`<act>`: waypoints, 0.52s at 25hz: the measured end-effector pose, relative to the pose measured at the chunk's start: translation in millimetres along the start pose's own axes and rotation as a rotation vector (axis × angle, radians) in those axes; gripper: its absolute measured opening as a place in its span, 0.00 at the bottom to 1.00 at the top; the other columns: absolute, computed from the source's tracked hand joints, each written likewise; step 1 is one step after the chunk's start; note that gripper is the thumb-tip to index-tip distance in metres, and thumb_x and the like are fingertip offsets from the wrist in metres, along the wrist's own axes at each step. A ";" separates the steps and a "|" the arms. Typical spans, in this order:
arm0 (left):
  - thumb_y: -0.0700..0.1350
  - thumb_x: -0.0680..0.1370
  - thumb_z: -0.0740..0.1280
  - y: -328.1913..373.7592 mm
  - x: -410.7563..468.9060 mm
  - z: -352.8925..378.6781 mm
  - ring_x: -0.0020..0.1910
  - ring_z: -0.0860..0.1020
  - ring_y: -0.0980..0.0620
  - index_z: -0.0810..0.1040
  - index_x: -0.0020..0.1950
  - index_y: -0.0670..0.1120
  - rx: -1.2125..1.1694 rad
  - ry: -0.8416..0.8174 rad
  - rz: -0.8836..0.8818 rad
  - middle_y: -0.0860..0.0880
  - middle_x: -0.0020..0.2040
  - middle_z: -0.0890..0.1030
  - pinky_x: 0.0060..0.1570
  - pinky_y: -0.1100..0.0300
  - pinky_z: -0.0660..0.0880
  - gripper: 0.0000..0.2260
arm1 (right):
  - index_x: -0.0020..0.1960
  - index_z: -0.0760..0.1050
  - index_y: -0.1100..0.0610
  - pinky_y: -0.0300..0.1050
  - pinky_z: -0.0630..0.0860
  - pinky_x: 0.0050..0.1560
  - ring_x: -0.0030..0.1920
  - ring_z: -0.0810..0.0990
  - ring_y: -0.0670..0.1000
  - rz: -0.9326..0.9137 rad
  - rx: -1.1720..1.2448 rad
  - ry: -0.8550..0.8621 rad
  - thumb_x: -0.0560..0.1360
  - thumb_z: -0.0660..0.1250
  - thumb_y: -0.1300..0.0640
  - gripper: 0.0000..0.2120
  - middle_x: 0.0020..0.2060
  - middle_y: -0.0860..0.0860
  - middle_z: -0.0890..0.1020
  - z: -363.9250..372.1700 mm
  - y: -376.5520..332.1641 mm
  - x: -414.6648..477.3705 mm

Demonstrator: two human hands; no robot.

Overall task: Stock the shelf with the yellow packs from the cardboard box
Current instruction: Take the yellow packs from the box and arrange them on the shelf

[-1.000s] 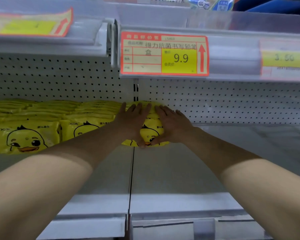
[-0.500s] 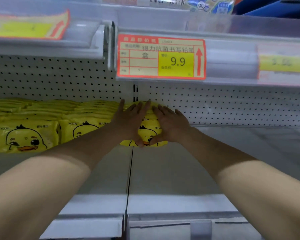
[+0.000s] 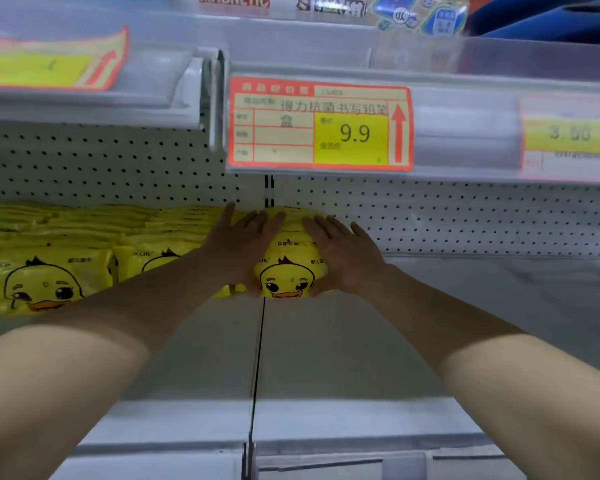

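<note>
A stack of yellow packs with a duck face (image 3: 289, 274) stands on the white shelf (image 3: 343, 344) at its middle seam, against the pegboard back. My left hand (image 3: 238, 249) lies on the stack's left side and top with straight fingers. Mirroring it on the right side is my right hand (image 3: 343, 254). Both thumbs touch the lower front of the stack. More yellow duck packs (image 3: 49, 282) fill the shelf to the left in rows. The cardboard box is out of view.
The shelf to the right of the stack is bare up to the pegboard wall (image 3: 465, 220). An upper shelf edge with a red and yellow price tag (image 3: 319, 126) hangs close above. A white front rail (image 3: 326, 441) runs along the shelf's near edge.
My hands have spread slightly apart on the stack, so more of the duck face shows between them. The camera has come closer to the shelf.
</note>
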State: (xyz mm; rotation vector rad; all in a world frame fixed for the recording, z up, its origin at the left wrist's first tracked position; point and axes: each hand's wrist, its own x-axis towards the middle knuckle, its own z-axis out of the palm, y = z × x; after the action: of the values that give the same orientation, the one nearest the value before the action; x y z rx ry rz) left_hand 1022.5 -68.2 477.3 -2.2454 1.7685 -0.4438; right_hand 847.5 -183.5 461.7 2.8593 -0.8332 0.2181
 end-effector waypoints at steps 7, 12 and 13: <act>0.76 0.68 0.54 1.2 3.8 -32.1 0.79 0.46 0.50 0.36 0.79 0.50 -0.488 -0.166 -0.029 0.51 0.80 0.41 0.77 0.48 0.44 0.51 | 0.81 0.42 0.45 0.45 0.53 0.72 0.78 0.56 0.49 0.325 0.896 -0.006 0.74 0.47 0.25 0.42 0.80 0.46 0.53 -8.3 21.2 -26.5; 0.75 0.69 0.37 11.2 22.4 -12.6 0.79 0.42 0.51 0.38 0.79 0.55 -0.416 -0.142 0.064 0.53 0.80 0.40 0.76 0.45 0.43 0.42 | 0.80 0.48 0.41 0.55 0.49 0.78 0.79 0.54 0.49 0.398 1.053 -0.024 0.60 0.38 0.14 0.54 0.80 0.45 0.54 6.0 11.7 -11.7; 0.72 0.72 0.36 12.6 24.7 -10.2 0.79 0.41 0.50 0.40 0.79 0.55 -0.364 -0.130 0.086 0.52 0.80 0.40 0.76 0.44 0.43 0.39 | 0.80 0.48 0.42 0.56 0.50 0.78 0.79 0.54 0.49 0.394 1.071 -0.026 0.63 0.38 0.16 0.51 0.80 0.45 0.54 7.6 5.8 -6.2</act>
State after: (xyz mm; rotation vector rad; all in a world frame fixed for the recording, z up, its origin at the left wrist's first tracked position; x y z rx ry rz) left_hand 1012.6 -95.3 484.0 -2.3505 1.9976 0.0472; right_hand 840.0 -186.5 453.8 3.5563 -1.6886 0.9213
